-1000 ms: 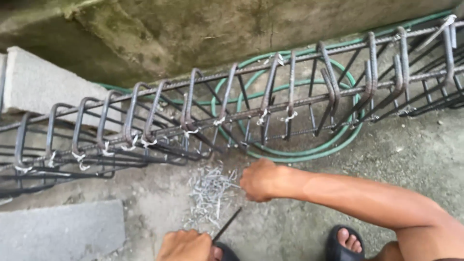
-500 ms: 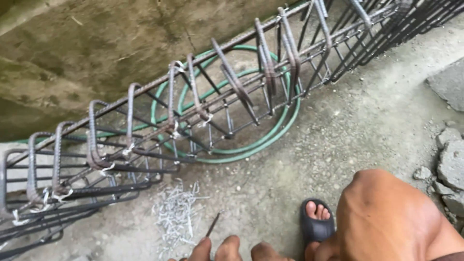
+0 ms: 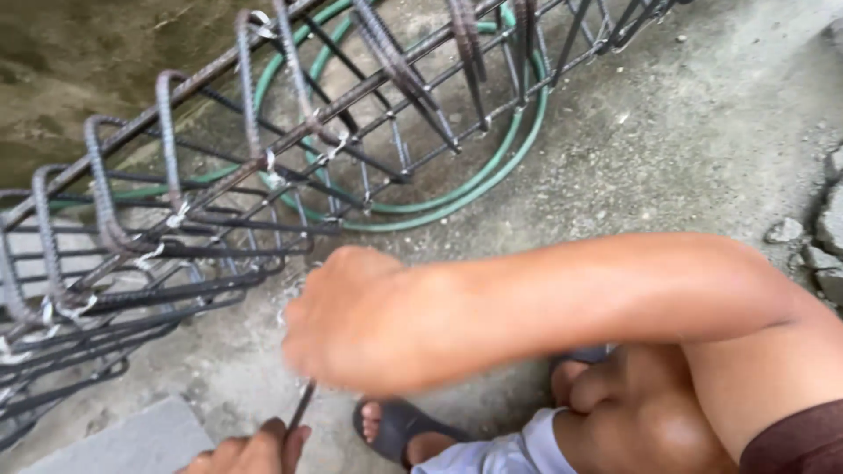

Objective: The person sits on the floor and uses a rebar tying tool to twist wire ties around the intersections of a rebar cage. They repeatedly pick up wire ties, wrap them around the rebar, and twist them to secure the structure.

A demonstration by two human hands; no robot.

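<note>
Currently the right hand (image 3: 347, 320) sits mid-frame, blurred, fingers curled inward into a loose fist; whether anything is pinched inside it cannot be told from this view. Its forearm runs across the frame from the right edge, passing above a bent knee and light shorts (image 3: 500, 452).

Left hand (image 3: 250, 449) is at the bottom edge, only partly in frame. Fingers are closed around a thin dark metal tool (image 3: 301, 405), which rises at a slant from the grip toward the underside of the right hand. The tool's tip is hidden behind the right hand.

Rebar cage (image 3: 219, 184) lies on its side on the concrete ground (image 3: 667, 158), running diagonally from lower left to upper right. Long dark bars are ringed by bent stirrups, with pale tie wire twisted at several crossings. The right hand is just beside the near lower edge of the cage; contact cannot be confirmed.

Green hose (image 3: 492, 171) is coiled on the ground beneath and behind the cage, looping out on its near side.

A few bright wire pieces (image 3: 285, 303) show on the ground at the left edge of the right hand, mostly covered by it.

Dark sandal (image 3: 395, 426) with toes visible is below the right hand. Grey slab (image 3: 123, 443) at lower left corner; rubble stones (image 3: 821, 237) at right edge
</note>
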